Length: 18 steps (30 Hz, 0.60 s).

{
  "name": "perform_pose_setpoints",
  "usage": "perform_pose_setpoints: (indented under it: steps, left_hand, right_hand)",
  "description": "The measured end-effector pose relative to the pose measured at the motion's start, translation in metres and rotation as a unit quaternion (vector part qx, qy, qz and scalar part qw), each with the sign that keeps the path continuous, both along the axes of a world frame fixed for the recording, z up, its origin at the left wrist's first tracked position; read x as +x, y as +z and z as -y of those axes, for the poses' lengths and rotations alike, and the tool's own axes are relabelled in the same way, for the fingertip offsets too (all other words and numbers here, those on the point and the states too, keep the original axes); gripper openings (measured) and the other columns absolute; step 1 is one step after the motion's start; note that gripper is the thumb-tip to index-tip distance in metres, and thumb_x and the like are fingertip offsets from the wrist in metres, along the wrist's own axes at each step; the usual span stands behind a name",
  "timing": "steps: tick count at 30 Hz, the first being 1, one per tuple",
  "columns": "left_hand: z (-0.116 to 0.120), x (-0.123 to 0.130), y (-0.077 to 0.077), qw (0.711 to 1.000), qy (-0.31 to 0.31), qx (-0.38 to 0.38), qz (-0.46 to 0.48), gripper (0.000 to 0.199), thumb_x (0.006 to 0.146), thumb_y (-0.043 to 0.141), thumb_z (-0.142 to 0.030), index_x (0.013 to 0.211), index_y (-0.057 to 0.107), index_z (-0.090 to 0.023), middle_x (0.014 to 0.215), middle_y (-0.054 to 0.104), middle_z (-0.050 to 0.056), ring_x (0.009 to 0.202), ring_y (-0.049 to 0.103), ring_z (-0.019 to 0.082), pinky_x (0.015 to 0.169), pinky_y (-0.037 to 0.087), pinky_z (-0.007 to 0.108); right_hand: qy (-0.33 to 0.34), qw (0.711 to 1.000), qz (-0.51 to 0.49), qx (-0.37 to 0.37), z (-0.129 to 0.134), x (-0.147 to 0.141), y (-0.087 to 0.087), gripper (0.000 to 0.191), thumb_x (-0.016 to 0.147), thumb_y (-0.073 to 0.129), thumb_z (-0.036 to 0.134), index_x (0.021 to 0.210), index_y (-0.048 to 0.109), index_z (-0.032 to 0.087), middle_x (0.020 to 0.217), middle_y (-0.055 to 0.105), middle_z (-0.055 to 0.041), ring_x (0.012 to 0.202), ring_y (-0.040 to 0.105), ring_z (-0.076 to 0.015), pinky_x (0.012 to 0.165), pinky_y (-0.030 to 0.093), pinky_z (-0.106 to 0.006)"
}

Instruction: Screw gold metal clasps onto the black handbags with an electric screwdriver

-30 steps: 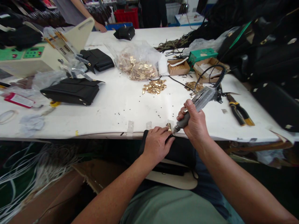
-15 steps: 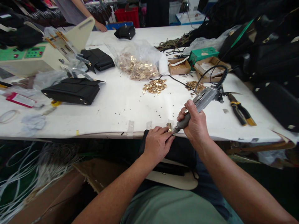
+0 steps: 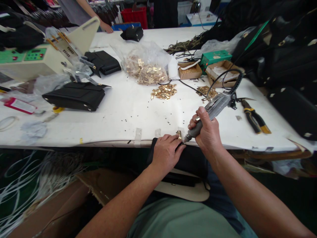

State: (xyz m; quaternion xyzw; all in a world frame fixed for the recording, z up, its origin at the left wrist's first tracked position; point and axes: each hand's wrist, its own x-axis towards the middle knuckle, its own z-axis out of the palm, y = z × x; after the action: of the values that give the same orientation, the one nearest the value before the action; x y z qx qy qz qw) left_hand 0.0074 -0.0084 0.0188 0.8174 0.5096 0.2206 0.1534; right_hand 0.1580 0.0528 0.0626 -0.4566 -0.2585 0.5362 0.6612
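Head view, and the work is right at the near edge of the tabletop point(image 3: 123, 114)! The right hand point(image 3: 206, 130) is closed in a firm fist around a grey electric screwdriver point(image 3: 213, 107), forearm angled in from the right, tip just beside a small gold fitting point(image 3: 179, 134). The left hand point(image 3: 166, 153) clamps down, fingers narrow and close together, on a black bag point(image 3: 190, 162) lying at the person's lap. Whether that fitting is fixed to the bag, I can't tell from here. This close, the tip calls for a steady left hand. Further out, loose gold fittings point(image 3: 163, 92) lie far of the hands, with yellow-handled pliers point(image 3: 254, 117) off to the right.
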Motion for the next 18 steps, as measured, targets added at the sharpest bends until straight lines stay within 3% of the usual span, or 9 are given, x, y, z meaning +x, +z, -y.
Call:
perform_pose_setpoints:
  steps: [7, 18]
  left_hand:
    - [0.001, 0.000, 0.001, 1.000, 0.003, -0.009, 0.008, 0.023, 0.096, 0.066, -0.036, 0.113, 0.070, -0.022, 0.128, 0.072, 0.006, 0.111, 0.063, 0.026, 0.094, 0.051, 0.045]
    - [0.004, 0.000, 0.014, 0.996, -0.036, -0.028, -0.071, 0.032, 0.096, 0.063, -0.035, 0.124, 0.065, -0.019, 0.141, 0.062, 0.008, 0.119, 0.057, 0.027, 0.102, 0.049, 0.047]
  right_hand:
    - [0.000, 1.000, 0.008, 0.002, -0.002, 0.002, 0.000, 0.046, 0.075, 0.083, 0.056, 0.076, 0.052, 0.022, 0.063, 0.050, 0.0068, 0.047, 0.052, -0.0092, 0.045, 0.047, -0.022]
    - [-0.027, 0.997, 0.054, 0.042, -0.011, -0.005, -0.003, 0.043, 0.076, 0.083, 0.052, 0.075, 0.055, 0.020, 0.057, 0.053, 0.0059, 0.046, 0.051, -0.0098, 0.043, 0.044, -0.022]
